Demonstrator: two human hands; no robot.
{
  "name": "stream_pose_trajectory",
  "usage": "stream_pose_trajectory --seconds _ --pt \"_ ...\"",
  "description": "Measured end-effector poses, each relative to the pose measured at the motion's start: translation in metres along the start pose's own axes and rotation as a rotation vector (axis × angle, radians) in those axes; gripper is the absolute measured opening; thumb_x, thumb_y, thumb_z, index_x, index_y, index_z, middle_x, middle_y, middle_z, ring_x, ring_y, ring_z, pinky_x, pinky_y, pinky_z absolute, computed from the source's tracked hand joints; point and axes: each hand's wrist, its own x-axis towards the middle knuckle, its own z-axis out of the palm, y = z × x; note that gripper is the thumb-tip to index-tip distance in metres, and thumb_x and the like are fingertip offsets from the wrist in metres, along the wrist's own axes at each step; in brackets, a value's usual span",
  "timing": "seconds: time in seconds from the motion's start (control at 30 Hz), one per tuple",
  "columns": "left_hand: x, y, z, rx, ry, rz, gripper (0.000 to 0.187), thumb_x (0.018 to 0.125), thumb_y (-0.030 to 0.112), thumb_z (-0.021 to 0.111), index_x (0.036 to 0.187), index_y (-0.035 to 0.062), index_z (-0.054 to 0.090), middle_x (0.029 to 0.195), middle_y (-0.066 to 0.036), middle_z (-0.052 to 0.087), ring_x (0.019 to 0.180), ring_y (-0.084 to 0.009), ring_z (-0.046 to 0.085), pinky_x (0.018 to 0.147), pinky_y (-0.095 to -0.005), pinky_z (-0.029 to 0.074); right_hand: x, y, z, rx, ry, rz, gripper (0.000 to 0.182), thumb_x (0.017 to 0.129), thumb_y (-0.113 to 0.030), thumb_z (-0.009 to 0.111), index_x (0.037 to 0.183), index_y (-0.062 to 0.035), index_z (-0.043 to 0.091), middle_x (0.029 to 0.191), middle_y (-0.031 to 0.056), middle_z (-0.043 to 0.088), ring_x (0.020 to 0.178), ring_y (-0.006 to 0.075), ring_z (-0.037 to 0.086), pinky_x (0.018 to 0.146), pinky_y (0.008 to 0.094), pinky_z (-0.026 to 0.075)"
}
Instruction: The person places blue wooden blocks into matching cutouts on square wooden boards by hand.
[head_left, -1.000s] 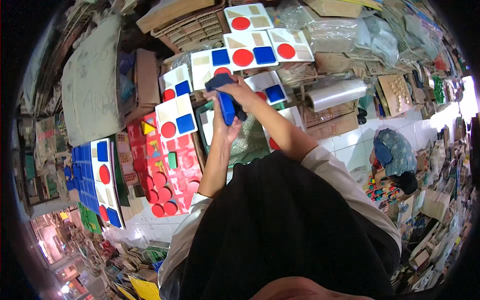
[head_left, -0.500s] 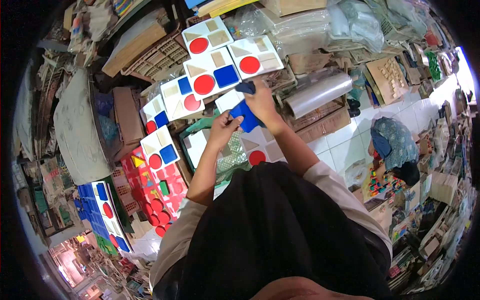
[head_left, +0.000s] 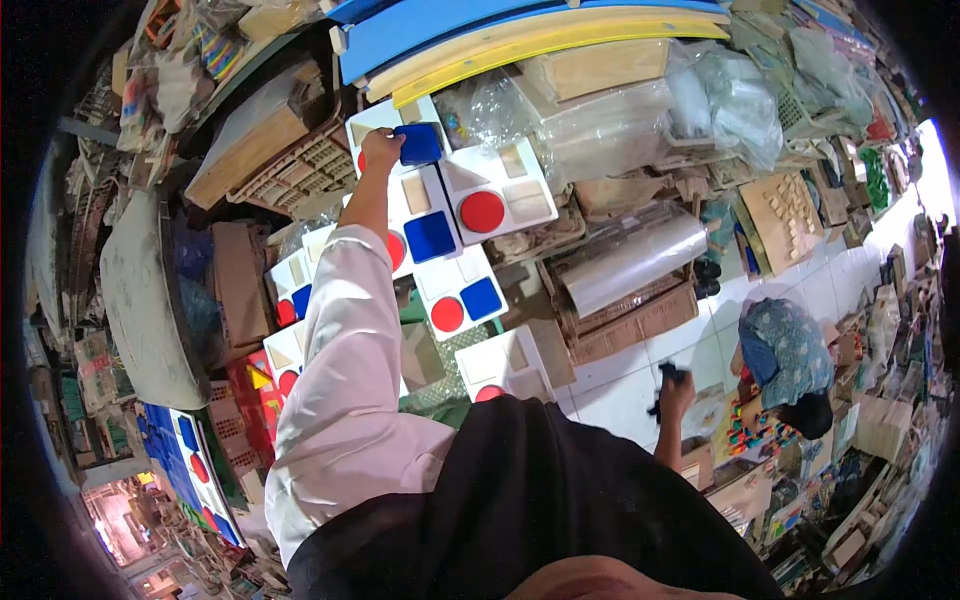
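Stretched far forward, my left hand point(head_left: 380, 150) pinches the left edge of a blue square point(head_left: 420, 144) over the farthest white board point(head_left: 369, 119). Beside it lies a white board point(head_left: 530, 205) with a red circle point(head_left: 482, 211). A nearer board holds a blue square point(head_left: 430, 237) and a partly hidden red circle. Closer to me, another board point(head_left: 440, 281) carries a red circle point(head_left: 447, 314) and a blue square point(head_left: 481, 298). My right hand point(head_left: 677, 393), low at the right, is closed round a dark cloth-like object point(head_left: 667, 388).
A clear plastic roll point(head_left: 635, 262) lies on cardboard right of the boards. Blue and yellow panels point(head_left: 540, 50) line the far edge. At the right, a person point(head_left: 788, 355) bends over small coloured blocks point(head_left: 765, 430). A red sheet point(head_left: 252, 398) lies at the left.
My left hand has moved forward to the far board with a blue square. My right hand has drawn back to the right with the dark object. The view has shifted.
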Motion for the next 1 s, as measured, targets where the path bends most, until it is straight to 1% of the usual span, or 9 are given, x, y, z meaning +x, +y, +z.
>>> stream_pose_trajectory --seconds 0.13,0.5,0.63,0.7,0.8,0.83,0.87,0.9,1.0 --pt "0.002 0.029 -0.006 0.252 -0.015 0.028 0.033 0.074 0.037 0.063 0.084 0.0066 0.068 0.083 -0.016 0.064 0.079 -0.0303 0.062 0.073 -0.0372 0.048 -0.043 0.051 -0.025 0.005 -0.030 0.320 0.016 0.074 -0.010 0.061 0.076 0.0020 0.051 0.057 0.0107 0.056 0.039 0.0173 0.053 0.035 0.0305 0.041" --pt "-0.030 0.069 -0.024 0.265 -0.075 0.061 0.037 0.066 0.033 0.070 0.083 0.0011 0.065 0.084 -0.021 0.063 0.080 -0.0345 0.062 0.072 -0.0395 0.050 -0.025 0.144 -0.014 0.034 -0.067 0.236 0.022 0.069 -0.015 0.066 0.079 0.0006 0.054 0.064 0.0162 0.057 0.055 0.0229 0.054 0.051 0.0350 0.045" --pt "-0.049 0.063 -0.031 -0.005 0.054 0.136 0.041 0.067 0.032 0.069 0.097 0.0048 0.062 0.088 -0.017 0.064 0.081 -0.0319 0.062 0.073 -0.0403 0.049 -0.014 0.024 -0.020 0.023 -0.164 0.088 0.017 0.074 -0.012 0.063 0.078 0.0015 0.053 0.063 0.0100 0.057 0.042 0.0160 0.052 0.037 0.0293 0.042" --pt "-0.080 0.051 -0.038 -0.147 0.031 0.186 0.039 0.070 0.032 0.066 0.098 0.0046 0.062 0.088 -0.018 0.063 0.079 -0.0321 0.062 0.069 -0.0405 0.049 -0.012 0.023 -0.011 0.040 -0.129 -0.034 0.017 0.074 -0.012 0.062 0.079 0.0019 0.053 0.063 0.0104 0.057 0.039 0.0158 0.051 0.037 0.0292 0.042" --pt "-0.186 0.054 -0.094 -0.425 -0.097 0.156 0.030 0.077 0.021 0.059 0.101 0.0030 0.061 0.077 -0.013 0.064 0.064 -0.0204 0.061 0.059 -0.0304 0.048 0.002 0.090 0.013 -0.145 -0.149 -0.052 0.023 0.065 -0.013 0.064 0.082 0.0017 0.056 0.068 0.0147 0.059 0.067 0.0261 0.059 0.062 0.0377 0.046" --pt "-0.222 0.040 -0.110 -0.197 -0.218 0.019 0.030 0.076 0.018 0.061 0.102 0.0031 0.060 0.078 -0.013 0.064 0.066 -0.0197 0.062 0.060 -0.0303 0.049 0.005 0.080 0.022 -0.164 -0.171 -0.084 0.023 0.065 -0.013 0.064 0.082 0.0018 0.056 0.068 0.0147 0.059 0.067 0.0261 0.059 0.062 0.0376 0.046" --pt "-0.261 0.016 -0.121 -0.771 -0.133 0.153 0.033 0.075 0.019 0.064 0.103 0.0027 0.059 0.078 -0.014 0.063 0.068 -0.0189 0.062 0.062 -0.0302 0.049 0.008 0.067 0.033 -0.173 -0.198 -0.136 0.023 0.065 -0.012 0.064 0.081 0.0018 0.056 0.068 0.0147 0.059 0.066 0.0260 0.059 0.061 0.0375 0.046" --pt "-0.300 0.007 -0.160 -0.408 -0.063 0.134 0.036 0.073 0.018 0.067 0.105 0.0025 0.058 0.081 -0.012 0.064 0.074 -0.0169 0.062 0.066 -0.0297 0.049 0.006 0.050 0.045 -0.190 -0.226 -0.196 0.023 0.065 -0.012 0.064 0.081 0.0018 0.056 0.068 0.0147 0.059 0.066 0.0259 0.058 0.061 0.0374 0.046" --pt "-0.397 -0.048 -0.264 -0.581 0.169 -0.161 0.030 0.076 0.019 0.065 0.100 0.0034 0.059 0.080 -0.009 0.064 0.070 -0.0161 0.063 0.064 -0.0304 0.049 -0.015 0.001 0.083 -0.204 -0.336 -0.389 0.022 0.065 -0.012 0.063 0.081 0.0018 0.056 0.068 0.0147 0.059 0.066 0.0257 0.058 0.061 0.0372 0.046"
